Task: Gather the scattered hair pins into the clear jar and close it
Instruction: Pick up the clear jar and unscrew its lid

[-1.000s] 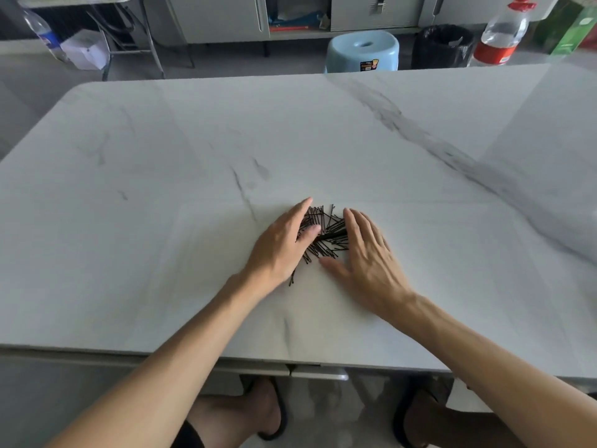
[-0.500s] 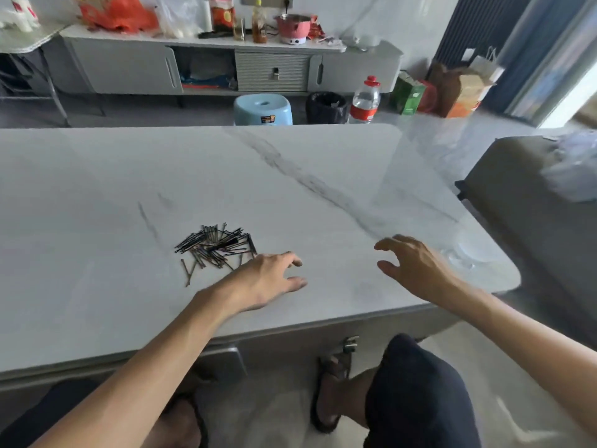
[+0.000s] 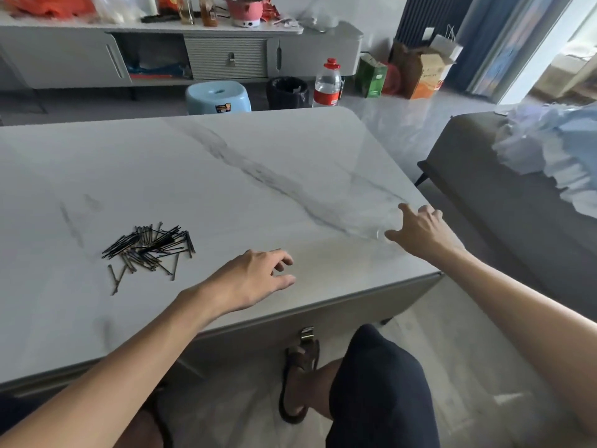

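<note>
Hair pins (image 3: 149,248) lie in a loose dark heap on the white marble table (image 3: 226,176), toward its left part, with a few strays trailing off the near-left edge of the heap. The clear jar (image 3: 386,226) stands near the table's right corner, so transparent that only faint rim highlights give it away; whether it has a lid on cannot be told. The right hand (image 3: 420,229) is at the jar, fingers spread and curved, thumb low and forefinger stretched up along its far side; it seems to touch the glass, but a closed grasp is not visible. The left hand (image 3: 255,278) hovers low over the table near its front edge, to the right of the pins and clear of them, fingers loosely spread and holding nothing. Pins and jar are well apart, with the left hand between them. Beyond the table stand a light blue stool (image 3: 218,98), a black bin (image 3: 286,92) and a water bottle (image 3: 327,84) with a red cap
</note>
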